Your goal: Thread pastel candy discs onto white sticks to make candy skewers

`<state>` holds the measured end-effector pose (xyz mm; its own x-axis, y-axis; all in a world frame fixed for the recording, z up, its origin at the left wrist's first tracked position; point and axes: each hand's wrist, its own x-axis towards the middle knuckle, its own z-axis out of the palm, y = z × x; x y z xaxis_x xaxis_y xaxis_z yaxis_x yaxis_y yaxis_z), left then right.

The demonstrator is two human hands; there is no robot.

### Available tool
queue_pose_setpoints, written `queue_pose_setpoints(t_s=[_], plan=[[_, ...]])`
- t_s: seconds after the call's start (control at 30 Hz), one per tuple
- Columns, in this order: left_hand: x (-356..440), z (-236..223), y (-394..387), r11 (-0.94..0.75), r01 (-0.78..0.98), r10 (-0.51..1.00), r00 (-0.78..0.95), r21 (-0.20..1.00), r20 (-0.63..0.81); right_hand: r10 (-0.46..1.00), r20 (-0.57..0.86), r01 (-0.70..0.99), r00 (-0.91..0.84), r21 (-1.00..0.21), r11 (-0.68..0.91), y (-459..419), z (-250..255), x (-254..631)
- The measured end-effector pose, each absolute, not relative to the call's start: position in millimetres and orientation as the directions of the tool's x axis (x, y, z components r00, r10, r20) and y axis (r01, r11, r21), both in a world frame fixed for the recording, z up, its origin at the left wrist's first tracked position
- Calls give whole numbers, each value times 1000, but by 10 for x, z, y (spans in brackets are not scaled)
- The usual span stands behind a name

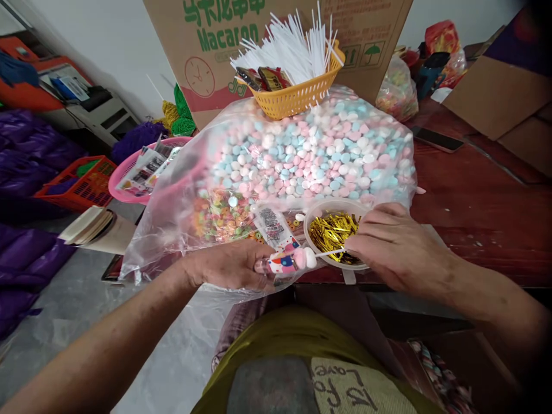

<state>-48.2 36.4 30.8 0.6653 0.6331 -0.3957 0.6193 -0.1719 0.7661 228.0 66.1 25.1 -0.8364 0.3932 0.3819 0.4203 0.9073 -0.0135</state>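
Note:
My left hand (235,264) is closed round a small printed plastic bag (282,263) with pink and white candies (305,258) at its right end. From those candies a thin white stick (330,253) runs to the pinched fingers of my right hand (394,247). Under the right hand's fingers is a round tub (307,221) of gold twist ties (332,227), partly covered by that hand. Another flat printed bag (273,227) lies just beyond my left hand. Behind both hands spreads a big clear bag of pink, white and blue candies (310,155).
A yellow basket (297,98) of white sticks stands behind the candies, against a cardboard box (207,86). Colourful ring candies (226,215) lie front left. At left is a pink basket (118,184) with printed bags; a phone (437,139) lies on the red table (483,230).

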Motion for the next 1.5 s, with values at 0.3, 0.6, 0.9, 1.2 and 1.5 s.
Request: queue_pose_setpoints(t_s=[0.3,0.6,0.9,1.2,1.5], plan=[[-325,449,390,-190,679,692,605,709,-394,351,389,399,-852,47,916,550,264,2182],[-85,275,367,-231,687,785,550,689,-286,380,391,403,-839,-23,915,626,-58,1874],[-433,195,257,204,334,557,733,920,-390,373,373,377,-849,-65,924,740,186,2121],[-1,-51,-62,452,137,715,536,881,-450,290,218,290,-932,-32,956,785,137,1947],[117,-119,-76,283,87,926,236,955,-296,831,59,365,-553,-880,305,445,-61,1772]])
